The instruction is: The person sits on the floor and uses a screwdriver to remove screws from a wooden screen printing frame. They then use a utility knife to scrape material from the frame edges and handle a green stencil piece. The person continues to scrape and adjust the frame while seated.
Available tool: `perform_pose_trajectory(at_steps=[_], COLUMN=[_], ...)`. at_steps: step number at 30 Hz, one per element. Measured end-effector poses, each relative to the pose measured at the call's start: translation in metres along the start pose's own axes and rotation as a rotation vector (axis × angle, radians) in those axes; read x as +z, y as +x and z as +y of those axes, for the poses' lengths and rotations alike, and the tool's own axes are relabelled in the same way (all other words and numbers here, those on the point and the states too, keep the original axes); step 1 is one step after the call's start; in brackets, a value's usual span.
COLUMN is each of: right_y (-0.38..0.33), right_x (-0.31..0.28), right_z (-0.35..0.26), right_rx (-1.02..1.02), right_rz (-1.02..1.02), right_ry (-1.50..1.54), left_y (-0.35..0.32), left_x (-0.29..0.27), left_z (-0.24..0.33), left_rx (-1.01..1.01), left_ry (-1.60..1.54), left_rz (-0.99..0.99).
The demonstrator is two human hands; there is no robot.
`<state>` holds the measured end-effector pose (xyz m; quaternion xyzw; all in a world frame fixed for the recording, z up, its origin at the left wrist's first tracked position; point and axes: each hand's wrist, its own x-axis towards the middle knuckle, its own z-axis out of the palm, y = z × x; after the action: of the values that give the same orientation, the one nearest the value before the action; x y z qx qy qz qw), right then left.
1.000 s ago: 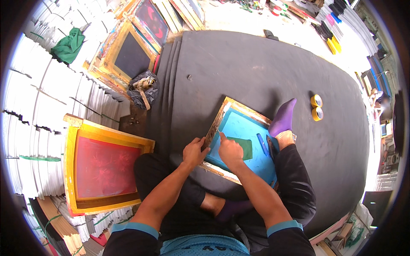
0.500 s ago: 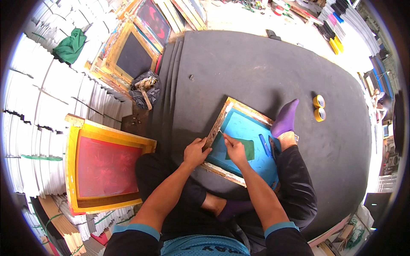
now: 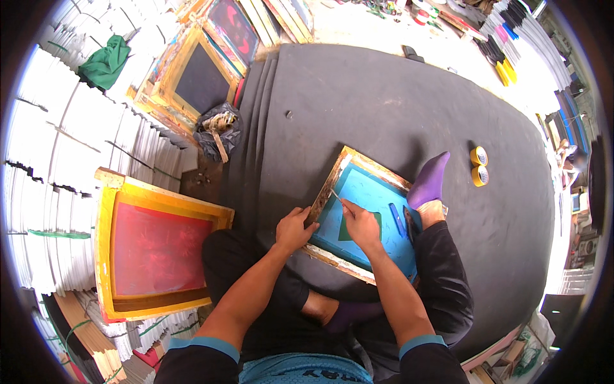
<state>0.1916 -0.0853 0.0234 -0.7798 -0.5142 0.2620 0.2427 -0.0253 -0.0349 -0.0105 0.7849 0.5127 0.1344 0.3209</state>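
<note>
A wooden screen-printing frame [image 3: 327, 181] with blue mesh [image 3: 364, 189] lies tilted in front of my crossed legs. My left hand [image 3: 295, 229] is closed around its left rail. Over the mesh, my right hand [image 3: 360, 225] pinches a thin pale strip or stick [image 3: 336, 194], whose tip reaches toward the left rail; its exact kind is unclear. Partly under the right hand is a dark green rectangle [image 3: 351, 231] on the mesh. To its right lie a blue cutter-like tool [image 3: 397, 219] and a dark object [image 3: 409, 221], near my purple-socked foot [image 3: 430, 181].
The frame rests on a stack of black sheets [image 3: 358, 96]. Two yellow tape rolls [image 3: 478, 165] lie to the right. On the left stand a yellow-edged frame with red mesh [image 3: 163, 249] and white stacks [image 3: 57, 211]. A black plastic bag [image 3: 219, 131] sits by more frames [image 3: 198, 80].
My right hand has shifted slightly right, away from the left rail, with the thin pale thing still in its fingers. My left hand keeps its grip on the rail.
</note>
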Motion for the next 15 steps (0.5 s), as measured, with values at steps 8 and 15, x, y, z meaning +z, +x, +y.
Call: perform_pose_trajectory(at_steps=[8,15], right_y=[0.016,0.020], right_x=[-0.006,0.005], right_z=[-0.005,0.003], right_rx=[-0.025,-0.015], right_rz=[-0.005,-0.034], right_ry=[-0.130,-0.109], left_y=[0.000,0.001], left_x=[-0.004,-0.006], left_z=[0.007,0.008], left_rx=[-0.042,-0.057], left_ry=[0.006,-0.014], left_rz=[-0.022,-0.041])
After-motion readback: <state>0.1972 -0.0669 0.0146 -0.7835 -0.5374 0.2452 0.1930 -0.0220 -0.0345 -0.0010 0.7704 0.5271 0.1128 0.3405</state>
